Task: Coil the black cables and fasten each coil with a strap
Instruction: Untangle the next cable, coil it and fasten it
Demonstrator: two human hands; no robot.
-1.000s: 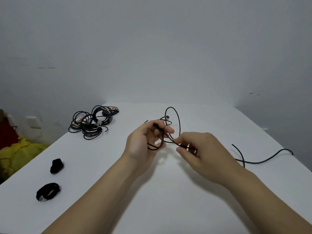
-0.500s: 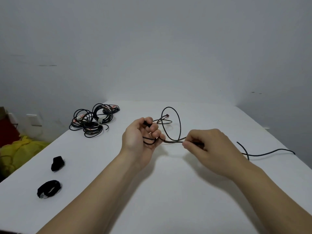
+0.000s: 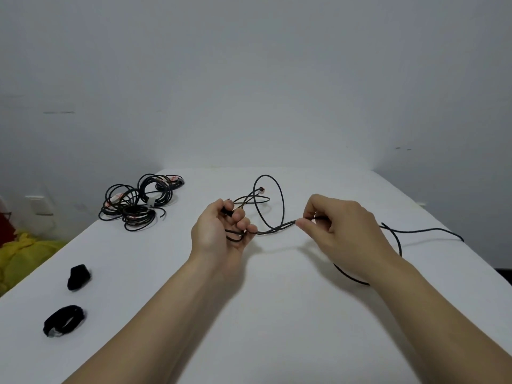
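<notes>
While the coil is only a few turns old, what waits for it sits on the left. A yellow cloth (image 3: 22, 253) lies off the counter's (image 3: 277, 328) edge. On the counter are two black straps, one rolled (image 3: 79, 277) and one looped (image 3: 63, 320) nearer the person. Farther back is a loose pile of black cables (image 3: 138, 203), some with pale tags.

Well apart from these, the left grip (image 3: 221, 231) is curled round the first turns of the black cable (image 3: 277, 230). A loop stands up beyond its fingers, with a small connector end (image 3: 261, 190) beside it. From there the cable runs rightward, nearly level, into the right grip (image 3: 340, 225), which pinches it between thumb and forefinger. Its long axis thus lies left to right between the two hands.

All the slack is on the right, where the free tail (image 3: 426, 230) passes behind the right wrist and trails toward the counter's right edge. I judge the next turn must be fed from that side across to the left grip, which is nearer the coil. Nothing stands between the hands, and the straps lie on the left grip's side.
</notes>
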